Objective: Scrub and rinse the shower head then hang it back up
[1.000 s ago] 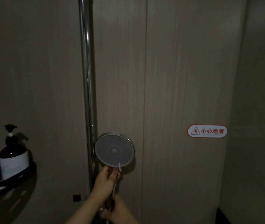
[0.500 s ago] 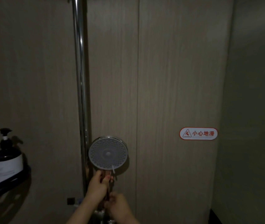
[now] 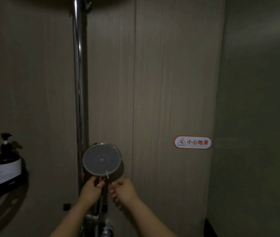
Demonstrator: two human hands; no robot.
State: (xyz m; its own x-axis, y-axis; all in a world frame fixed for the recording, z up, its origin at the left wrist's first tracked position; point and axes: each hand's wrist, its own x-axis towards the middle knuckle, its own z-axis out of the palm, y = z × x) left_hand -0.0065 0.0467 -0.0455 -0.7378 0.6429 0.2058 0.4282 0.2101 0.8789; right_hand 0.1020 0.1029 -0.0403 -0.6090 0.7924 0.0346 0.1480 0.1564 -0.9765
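**Shower head held by its neck at the riser, face toward the camera**

The left hand (image 3: pixel 91 189) is wrapped around the handle just under the shower head (image 3: pixel 101 159), fingers curled round the neck, fingertips (image 3: pixel 100 183) seen at the front. The right hand (image 3: pixel 123 189) is held just beside the handle on its right side, fingers curled inward; whether the handle is actually touched or gripped by it cannot be told in the dim light. Both forearms are raised from the bottom edge of the view.

The shower head is seen upright, round grey nozzle face turned to the camera, chrome rim visible along the top. It sits low on the wall, just right of the vertical chrome riser pipe (image 3: pixel 79 82), overlapping its edge. A small pale tab hangs at the lower rim of the face. The handle runs down between the two hands toward chrome fittings (image 3: pixel 107 230) at the bottom of the frame; details there are too dark to make out.

The wall (image 3: pixel 170 74) is panelled in pale wood-grain with vertical seams. A white oval sign with red characters and a slip-warning triangle (image 3: pixel 192 142) is stuck on the panel, well right of the shower head. At far left, a dark pump bottle with a white label (image 3: pixel 6 164) stands on a dark corner shelf (image 3: pixel 4 184).
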